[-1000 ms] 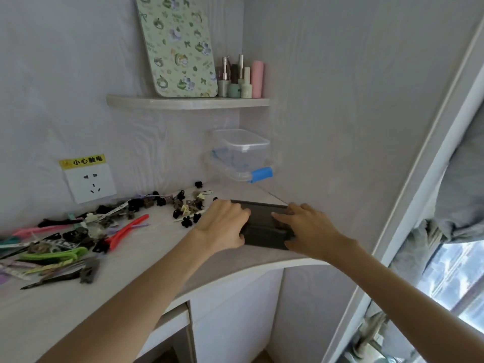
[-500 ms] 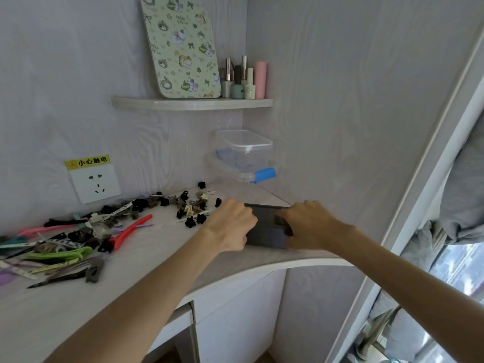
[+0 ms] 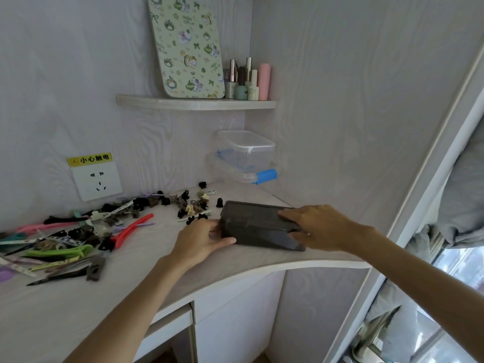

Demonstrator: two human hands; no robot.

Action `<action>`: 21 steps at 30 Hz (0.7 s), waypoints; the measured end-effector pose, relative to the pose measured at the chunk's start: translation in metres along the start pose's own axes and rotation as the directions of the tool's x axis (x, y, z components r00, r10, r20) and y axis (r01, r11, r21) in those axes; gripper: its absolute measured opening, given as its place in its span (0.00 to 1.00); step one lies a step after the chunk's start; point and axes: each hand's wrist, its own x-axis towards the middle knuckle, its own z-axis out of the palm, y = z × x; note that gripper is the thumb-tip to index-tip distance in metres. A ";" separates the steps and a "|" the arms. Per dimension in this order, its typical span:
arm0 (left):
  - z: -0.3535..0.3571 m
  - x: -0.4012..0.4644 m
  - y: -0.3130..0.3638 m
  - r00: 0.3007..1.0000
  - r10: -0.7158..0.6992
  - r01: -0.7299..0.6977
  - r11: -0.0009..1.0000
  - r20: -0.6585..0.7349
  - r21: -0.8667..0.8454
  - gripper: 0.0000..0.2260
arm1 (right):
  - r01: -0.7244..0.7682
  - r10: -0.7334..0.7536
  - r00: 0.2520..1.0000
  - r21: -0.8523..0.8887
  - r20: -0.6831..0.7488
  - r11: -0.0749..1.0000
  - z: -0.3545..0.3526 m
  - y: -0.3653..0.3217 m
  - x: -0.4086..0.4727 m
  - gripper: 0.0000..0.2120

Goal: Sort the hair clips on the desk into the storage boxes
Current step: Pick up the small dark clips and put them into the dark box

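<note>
Here, both hands on a dark box (image 3: 258,226) with its lid down, sitting on the desk (image 3: 65,305) near the right front edge. Left hand (image 3: 200,239) grips the box's left end, thumb curled along the near side. Right hand (image 3: 318,229) holds the right end, fingers laid over the lid, thumb on the near side. Hair clips (image 3: 86,231) scattered across the desk to the left of the box, small black claw clips (image 3: 192,205) just beside its left end, a red clip (image 3: 131,229) in the pile. Clear boxes (image 3: 245,155) stacked in the far corner, blue latch showing. Wall socket (image 3: 97,180) far left. Shelf (image 3: 195,103) above with a patterned board (image 3: 184,47) and small bottles (image 3: 247,79).
</note>
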 end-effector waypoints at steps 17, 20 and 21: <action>0.009 0.027 0.004 0.994 0.094 -0.092 0.995 0.057 -0.037 0.17 | -0.317 0.308 0.747 0.091 -0.590 0.944 0.006 0.053 0.035 0.17; 0.008 0.035 0.001 0.988 0.116 -0.113 0.993 0.102 -0.034 0.20 | -0.363 0.309 0.750 0.026 -0.586 0.931 0.009 0.056 0.036 0.14; 0.007 0.038 0.001 0.983 0.130 -0.125 0.991 0.129 -0.048 0.20 | -0.385 0.315 0.741 0.009 -0.594 0.923 0.007 0.055 0.036 0.10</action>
